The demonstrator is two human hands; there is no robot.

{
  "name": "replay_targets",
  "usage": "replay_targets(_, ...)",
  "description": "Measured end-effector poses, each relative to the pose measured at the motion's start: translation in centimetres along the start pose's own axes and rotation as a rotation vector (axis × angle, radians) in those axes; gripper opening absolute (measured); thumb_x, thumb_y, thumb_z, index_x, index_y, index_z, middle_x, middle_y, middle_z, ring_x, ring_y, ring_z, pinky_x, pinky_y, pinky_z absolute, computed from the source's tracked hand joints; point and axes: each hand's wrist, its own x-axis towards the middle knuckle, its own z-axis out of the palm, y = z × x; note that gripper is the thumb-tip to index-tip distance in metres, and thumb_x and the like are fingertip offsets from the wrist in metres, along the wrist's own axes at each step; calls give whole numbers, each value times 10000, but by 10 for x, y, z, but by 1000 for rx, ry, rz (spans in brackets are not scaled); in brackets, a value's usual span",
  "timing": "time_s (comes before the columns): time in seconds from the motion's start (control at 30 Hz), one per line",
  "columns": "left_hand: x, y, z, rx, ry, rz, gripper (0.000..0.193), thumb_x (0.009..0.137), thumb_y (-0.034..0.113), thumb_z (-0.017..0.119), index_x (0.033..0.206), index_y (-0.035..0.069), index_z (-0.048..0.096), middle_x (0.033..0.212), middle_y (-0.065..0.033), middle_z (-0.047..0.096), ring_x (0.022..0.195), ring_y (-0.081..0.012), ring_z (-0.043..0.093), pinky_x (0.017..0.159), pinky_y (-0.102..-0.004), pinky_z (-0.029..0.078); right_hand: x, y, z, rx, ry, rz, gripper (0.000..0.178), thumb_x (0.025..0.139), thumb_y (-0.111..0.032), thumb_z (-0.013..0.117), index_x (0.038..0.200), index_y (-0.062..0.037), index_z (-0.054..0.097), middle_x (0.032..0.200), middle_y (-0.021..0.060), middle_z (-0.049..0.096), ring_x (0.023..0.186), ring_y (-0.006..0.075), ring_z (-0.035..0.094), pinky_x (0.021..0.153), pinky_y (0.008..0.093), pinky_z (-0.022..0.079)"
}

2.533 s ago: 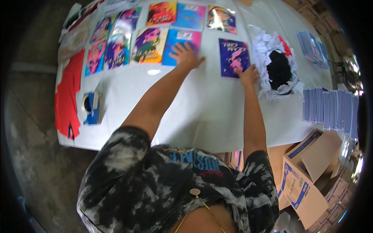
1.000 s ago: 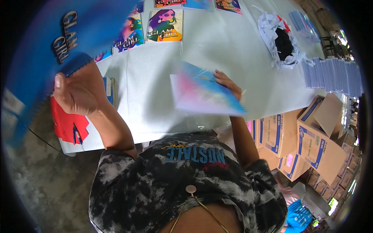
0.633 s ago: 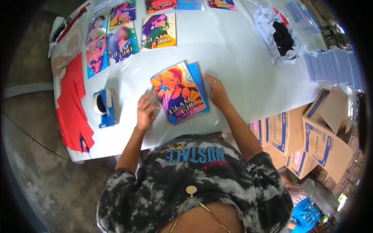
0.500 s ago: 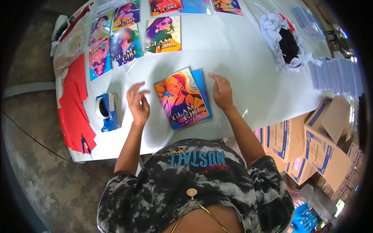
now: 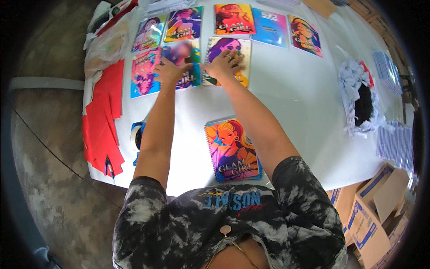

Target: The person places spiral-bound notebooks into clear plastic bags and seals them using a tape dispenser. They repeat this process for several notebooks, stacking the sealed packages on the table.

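Both my arms reach across the white table. My left hand (image 5: 171,71), fingers spread, is over the near part of a spiral notebook with a blue and green cover (image 5: 193,54), beside a pink and blue notebook (image 5: 144,83). Fingers apart, my right hand (image 5: 221,66) covers part of a notebook with a purple-haired figure and a yellow edge (image 5: 242,78). Whether either hand presses on a cover, I cannot tell. Close to my body lies a notebook with an orange and purple cover (image 5: 233,148), squarely on a blue one that barely shows.
More notebooks lie farther back, including a yellow and red one (image 5: 234,18) and a blue one (image 5: 271,28). My left forearm partly hides a blue tape dispenser (image 5: 136,139). Red sheets (image 5: 103,127), a pen (image 5: 107,166), a white-lined bag (image 5: 351,89), notebook stacks (image 5: 394,145) and cartons (image 5: 367,228) flank the table.
Both hands have moved forward from the near notebooks to the row beyond. The two near notebooks, skewed apart before, now lie nearly aligned. The view has shifted.
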Motion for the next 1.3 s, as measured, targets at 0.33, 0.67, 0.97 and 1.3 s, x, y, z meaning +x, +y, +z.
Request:
replay_targets(0.33,41,-72,40,-49,359,16,566,842,488,504,1290,155,413,1321,-196,379,1244,-375,310,957,-564,271,-15,53,-91,1057,-82,-536,339,646,-2,473,971,25,568,675,24,559,573,139,530,518,290,453)
replay_targets(0.67,91,-135,38,-76,3,158,874,699,569,609,1400,170,271,1455,-226,175,1317,-494,126,1030,-616,98,-197,204,-44,-484,-31,-1010,541,808,-63,519,1289,-304,464,1398,-27,394,1339,247,278,1097,502,156)
replay_targets(0.97,101,-158,23,-86,-109,315,888,685,580,618,1386,160,270,1427,-210,253,1315,-440,193,1021,-585,186,-200,208,-35,-180,105,-657,545,895,-294,489,1389,-136,324,1454,72,288,1364,295,188,1094,493,95)
replay_targets(1.3,67,-134,12,162,-12,225,862,761,628,485,1371,55,275,1316,-368,321,1265,-480,292,1035,-559,176,-199,284,-49,-373,362,-271,524,918,-401,435,1385,-180,344,1475,58,241,1367,311,161,1090,505,64)
